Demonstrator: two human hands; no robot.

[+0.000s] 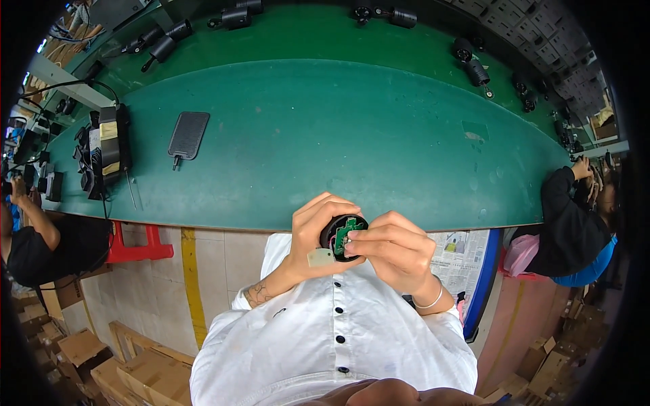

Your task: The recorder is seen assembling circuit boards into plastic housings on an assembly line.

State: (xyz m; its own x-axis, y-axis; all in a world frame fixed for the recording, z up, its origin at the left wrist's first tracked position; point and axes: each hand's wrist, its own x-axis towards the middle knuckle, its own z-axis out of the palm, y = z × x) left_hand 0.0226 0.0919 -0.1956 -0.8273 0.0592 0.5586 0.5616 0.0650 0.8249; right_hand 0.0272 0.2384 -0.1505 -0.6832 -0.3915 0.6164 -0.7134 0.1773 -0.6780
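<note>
Cradling a round black cup at the near edge of a green table, a worker in a white shirt bends over a green circuit board seated in its mouth. The left hand is wrapped around the cup; the right hand has its fingers bent onto the board, though whether they pinch or only press cannot be told. Work appears partway along: the board lies within the rim, but the mouth is uncovered, so closing it up looks undone. Whether the board is fastened is hidden by the right fingers, the one obstacle to the view. A small pale flat piece sits beside the cup, against the left hand.

Farther off on the table rest a black paddle-shaped pad, a thin rod and a black box with yellow patches. Black cylinders line the back. Co-workers sit at left and right, well apart from the hands.
</note>
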